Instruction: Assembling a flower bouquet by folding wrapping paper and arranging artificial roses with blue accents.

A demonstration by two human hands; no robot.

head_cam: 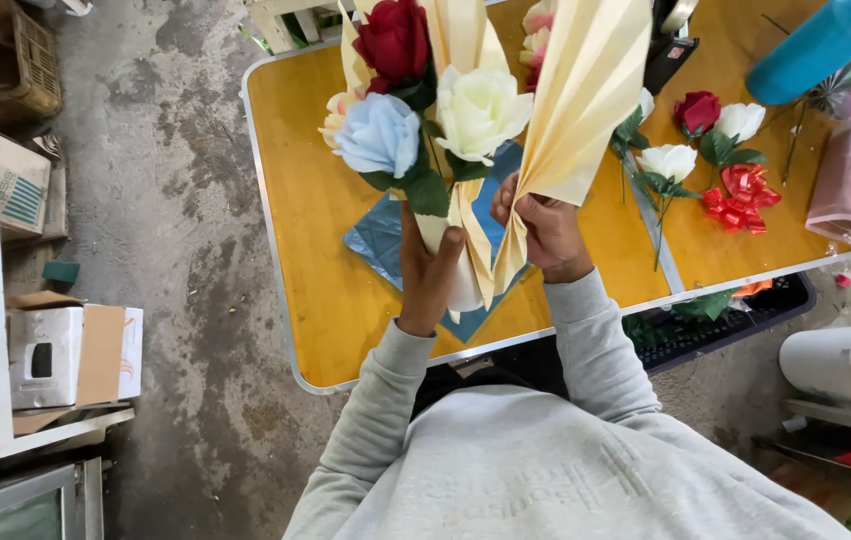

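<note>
Far left: cardboard boxes (73, 352) on a white shelf, bare concrete floor beside them. Orange-topped folding table (310, 200) follows, a blue plastic sheet (377, 240) lying flat on it. Left hand (427, 272) is wrapped tight around the stems and paper base of a bouquet of artificial roses, red, pale blue and cream (415, 95), held upright above the table. Right hand (543, 228) pinches the lower edge of a pleated cream paper fan (573, 90) against the bundle. Risk, as judged: pleats may splay if that pinch slackens; blooms could tilt. Further right: loose red and white roses (707, 130), red ribbon bow (740, 195).
</note>
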